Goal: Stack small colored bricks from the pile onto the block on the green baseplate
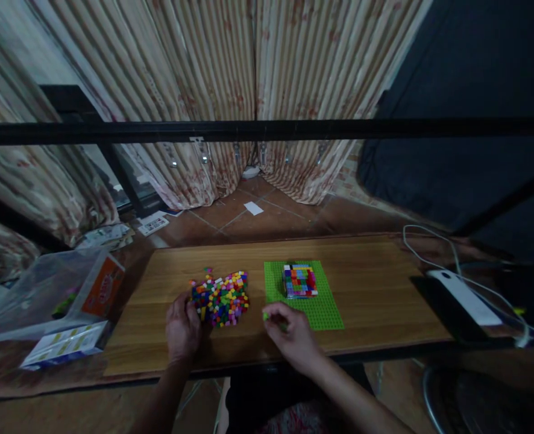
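Brick build [299, 282], boxy and multicoloured, sits on the green baseplate [328, 310], and we have it beyond the right hand [292, 337], a little to the right of its fingertips! Of the 2 hands, the right is clearly nearer, thumb and fingers pinching 1 small green brick [266, 316] by the plate's left edge. We read no clear long axis; the build looks roughly square. Over on our left, the left hand [182, 330] rests curled at the loose brick pile [224, 299], and we cannot tell whether it grips anything.
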{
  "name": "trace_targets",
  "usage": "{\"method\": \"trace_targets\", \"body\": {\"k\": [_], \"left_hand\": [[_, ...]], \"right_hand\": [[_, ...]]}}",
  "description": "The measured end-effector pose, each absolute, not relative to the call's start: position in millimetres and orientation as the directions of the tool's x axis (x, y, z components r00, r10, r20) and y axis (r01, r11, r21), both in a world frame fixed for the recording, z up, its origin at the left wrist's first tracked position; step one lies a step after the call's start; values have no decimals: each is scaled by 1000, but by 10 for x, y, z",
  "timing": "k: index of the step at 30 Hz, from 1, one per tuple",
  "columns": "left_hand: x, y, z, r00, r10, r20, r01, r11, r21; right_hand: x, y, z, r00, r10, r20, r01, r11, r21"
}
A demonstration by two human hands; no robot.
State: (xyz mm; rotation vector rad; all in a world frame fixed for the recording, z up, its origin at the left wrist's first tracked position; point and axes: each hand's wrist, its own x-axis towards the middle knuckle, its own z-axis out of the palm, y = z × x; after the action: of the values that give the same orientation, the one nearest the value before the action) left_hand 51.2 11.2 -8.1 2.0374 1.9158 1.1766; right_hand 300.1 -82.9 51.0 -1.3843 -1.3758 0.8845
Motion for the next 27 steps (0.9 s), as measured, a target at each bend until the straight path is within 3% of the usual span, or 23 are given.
{"method": "trace_targets", "body": {"k": [4,7,27], "left_hand": [[509,127,-91,-86,886,457,828,-192,527],[508,141,-94,-67,878,474,841,-206,501],[559,136,-36,-54,900,432,876,-165,453]], "right_hand": [[3604,-1030,339,394,919,35,115,-11,-993],[3970,-971,255,502,865,1,-1,2,-1000],[4211,-574,130,515,854,79,158,-4,-987]]}}
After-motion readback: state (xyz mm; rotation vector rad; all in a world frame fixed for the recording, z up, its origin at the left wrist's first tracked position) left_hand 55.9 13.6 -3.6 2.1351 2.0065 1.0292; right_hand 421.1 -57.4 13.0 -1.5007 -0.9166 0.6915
